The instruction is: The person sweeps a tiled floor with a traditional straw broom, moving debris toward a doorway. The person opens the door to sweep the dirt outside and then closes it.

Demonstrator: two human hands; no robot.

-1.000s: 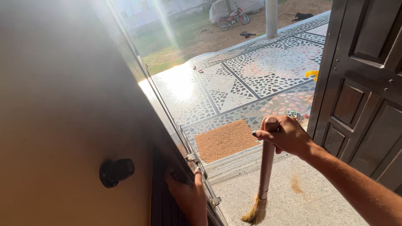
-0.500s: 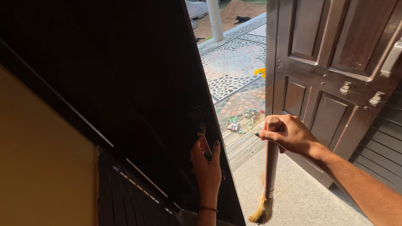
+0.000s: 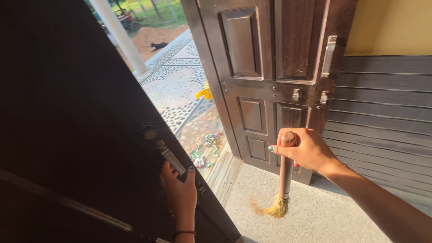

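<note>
My left hand (image 3: 179, 191) grips the metal handle (image 3: 171, 157) on the edge of the dark wooden left door leaf (image 3: 81, 135), which fills the left half of the view. My right hand (image 3: 302, 148) is closed around the top of a pinkish broom handle (image 3: 285, 173). The broom stands upright, its straw bristles (image 3: 274, 208) touching the speckled floor just inside the threshold. A bracelet sits on my left wrist.
The right door leaf (image 3: 265, 81) stands open against a wall with dark slatted panelling (image 3: 382, 112). Between the leaves, a mosaic-tiled porch (image 3: 180, 85) shows scattered litter (image 3: 204, 148), something yellow (image 3: 203, 93), a white pillar (image 3: 119, 33) and a dark animal (image 3: 158, 45) beyond.
The left door leaf has swung across the opening, narrowing the gap and hiding the doormat. My left hand moved with it on the handle. The broom stayed upright in my right hand.
</note>
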